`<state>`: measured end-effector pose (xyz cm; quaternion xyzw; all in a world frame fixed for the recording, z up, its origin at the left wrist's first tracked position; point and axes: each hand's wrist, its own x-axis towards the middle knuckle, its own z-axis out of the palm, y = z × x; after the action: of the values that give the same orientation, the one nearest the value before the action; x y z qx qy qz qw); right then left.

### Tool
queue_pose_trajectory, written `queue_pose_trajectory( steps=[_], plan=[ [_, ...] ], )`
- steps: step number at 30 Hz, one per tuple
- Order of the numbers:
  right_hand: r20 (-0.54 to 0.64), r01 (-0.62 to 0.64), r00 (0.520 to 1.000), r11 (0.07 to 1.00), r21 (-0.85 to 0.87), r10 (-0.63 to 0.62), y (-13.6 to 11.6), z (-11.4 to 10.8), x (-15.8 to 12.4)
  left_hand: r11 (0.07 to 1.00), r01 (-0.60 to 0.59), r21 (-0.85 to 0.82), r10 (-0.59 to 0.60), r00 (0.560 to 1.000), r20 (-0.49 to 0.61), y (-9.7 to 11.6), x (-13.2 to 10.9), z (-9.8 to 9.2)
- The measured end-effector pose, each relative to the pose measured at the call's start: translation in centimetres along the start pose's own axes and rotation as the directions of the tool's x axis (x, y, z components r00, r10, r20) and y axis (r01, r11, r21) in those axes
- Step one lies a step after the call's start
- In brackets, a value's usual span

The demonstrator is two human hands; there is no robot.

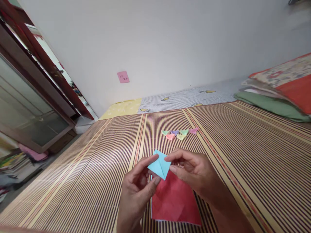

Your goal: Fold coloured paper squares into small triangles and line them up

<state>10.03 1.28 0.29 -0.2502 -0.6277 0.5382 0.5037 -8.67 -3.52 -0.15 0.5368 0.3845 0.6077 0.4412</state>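
Observation:
A small light-blue folded paper [159, 165] with a crease down its middle is held up between my two hands. My left hand [139, 183] pinches its left side, index finger above and thumb at the lower edge. The fingers of my right hand [190, 171] close on its right corner, thumb below the index finger. Beneath the hands lies a red sheet [176, 202] with a pale edge showing along its left and bottom. Beyond them, several small folded paper triangles [181, 133] in green, purple, pink and yellow sit in two rows.
A striped bamboo mat [97, 171] covers the bed. Patterned bedding [184, 97] shows along the white wall, which bears a pink note [123, 77]. Folded bedding and an orange floral pillow [291, 84] are stacked at the right. A glass-panelled door [29, 106] stands at the left.

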Motion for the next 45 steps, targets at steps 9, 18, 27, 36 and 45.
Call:
queue_pose_trajectory(
  steps=[9,18,27,36,45],
  plan=[
    [0.01,-0.008,1.0,1.0,-0.017,0.008,-0.3,-0.1,-0.1,0.998,-0.025,0.052,0.024,0.999,0.024,-0.3,-0.2,-0.3],
    [-0.005,-0.004,1.0,0.998,-0.07,0.004,-0.6,0.0,-0.2,0.997,-0.026,0.068,0.025,1.0,0.01,0.0,0.0,0.0],
    [-0.031,0.082,0.996,0.991,-0.109,-0.086,-1.1,0.8,0.2,0.981,-0.065,0.182,0.078,0.994,-0.07,0.4,-0.1,1.1],
    [-0.067,0.146,0.985,0.976,-0.162,-0.158,-0.6,1.6,0.4,0.962,-0.089,0.257,0.101,0.994,-0.034,0.8,-0.1,1.9],
    [-0.131,0.173,0.969,0.955,-0.24,-0.209,-0.7,2.0,0.3,0.979,-0.032,0.199,0.064,0.986,-0.154,0.0,0.2,2.4]
  ],
)
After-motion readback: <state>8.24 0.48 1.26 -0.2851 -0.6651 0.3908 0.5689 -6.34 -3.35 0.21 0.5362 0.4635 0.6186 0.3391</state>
